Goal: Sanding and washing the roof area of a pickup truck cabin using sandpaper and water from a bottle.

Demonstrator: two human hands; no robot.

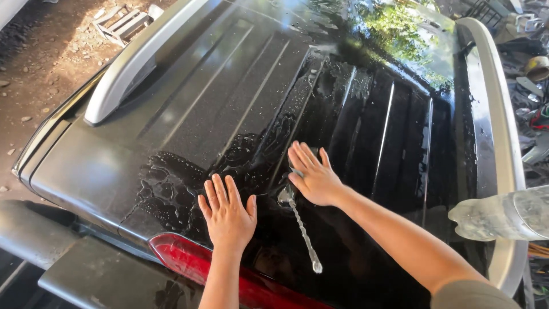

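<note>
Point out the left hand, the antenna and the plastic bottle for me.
left hand (227,213), head view, on the back of the hand.
antenna (303,234), head view, midway along its twisted rod.
plastic bottle (503,216), head view, on its clear body at the right edge.

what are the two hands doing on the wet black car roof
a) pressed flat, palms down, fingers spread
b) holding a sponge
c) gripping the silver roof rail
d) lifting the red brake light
a: the left hand and right hand both lie flat, palms down, on the wet car roof, holding nothing.
</note>
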